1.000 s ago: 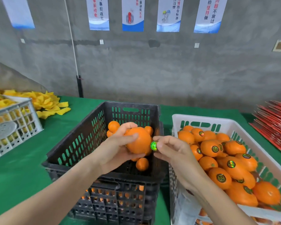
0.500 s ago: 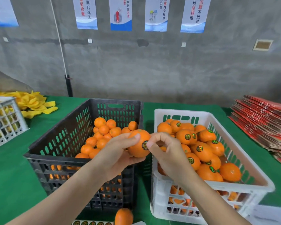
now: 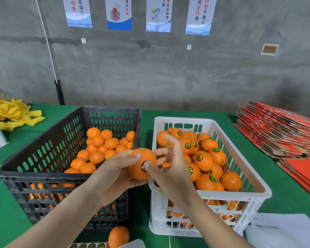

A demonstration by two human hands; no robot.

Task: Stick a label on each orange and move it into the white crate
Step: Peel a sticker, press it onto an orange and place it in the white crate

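Centre frame: my left hand [image 3: 113,173] cups 1 round orange fruit [image 3: 141,157], steadying it so my right hand [image 3: 170,170], fingers spread, thumbs its round gold-green label [image 3: 142,167] flat.

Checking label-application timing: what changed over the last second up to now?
A second ago the right hand pinched the label just beside the orange. Now the label sits on the fruit, the thumb presses it down and the other fingers have spread open. Unchanged: the left hand grips the orange, which is not yet in the white crate.
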